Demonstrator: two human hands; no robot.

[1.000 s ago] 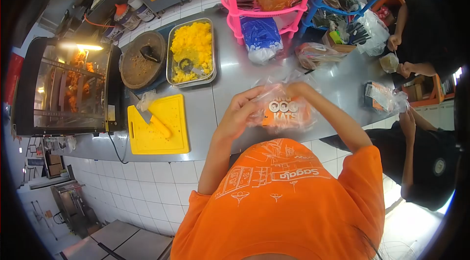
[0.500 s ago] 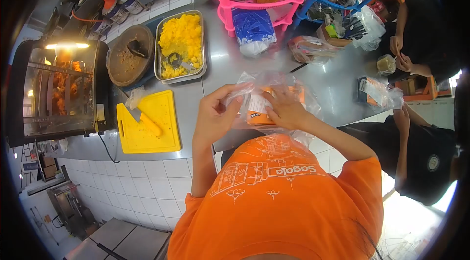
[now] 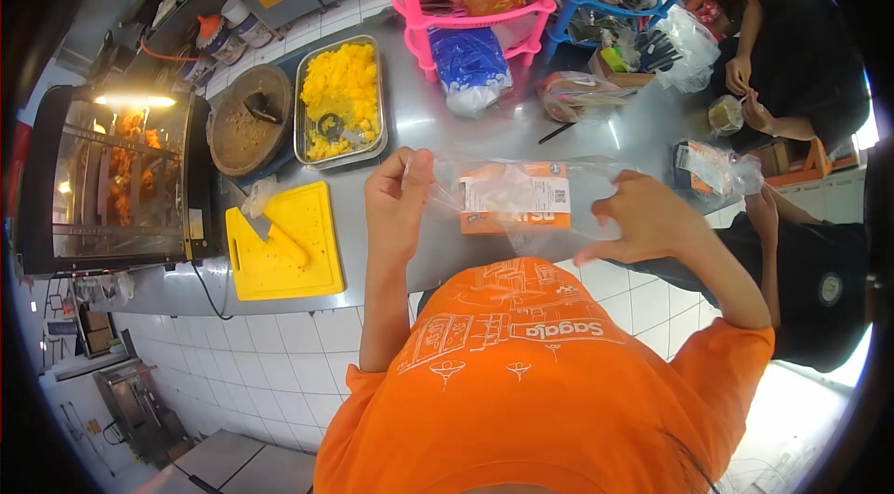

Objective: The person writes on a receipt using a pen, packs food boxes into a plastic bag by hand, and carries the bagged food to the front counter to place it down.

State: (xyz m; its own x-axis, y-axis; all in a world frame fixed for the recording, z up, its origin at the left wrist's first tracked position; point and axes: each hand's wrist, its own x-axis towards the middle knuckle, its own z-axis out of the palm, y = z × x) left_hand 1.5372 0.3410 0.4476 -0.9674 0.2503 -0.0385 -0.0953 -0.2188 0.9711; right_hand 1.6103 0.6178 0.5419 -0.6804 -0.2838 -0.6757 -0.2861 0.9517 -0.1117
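left hand: we see our left hand (image 3: 396, 205) pinching one side of the clear plastic bag (image 3: 442, 182) between thumb and fingers.
right hand: our right hand (image 3: 649, 219) is spread, thumb and fingers apart, at the other side of the bag; the film stretches towards it.
orange box: we have the orange box (image 3: 470, 222) between the two hands, near the front edge of the metal table (image 3: 419, 252), with the film over it; we cannot tell whether it lies fully inside.
white label: we see a white label (image 3: 559, 196) with a square code on top of the box.
behind the box: a black pen (image 3: 557, 133) lies on the table, and beyond it stand a pink rack (image 3: 414, 19) and a blue rack (image 3: 596, 5).
to our left: a knife (image 3: 289, 250) rests on a yellow cutting board (image 3: 256, 280); behind that we see a metal tray (image 3: 345, 160) of yellow food (image 3: 343, 89).
to our right: a co-worker's hand (image 3: 765, 219) is at a bagged box (image 3: 703, 168).
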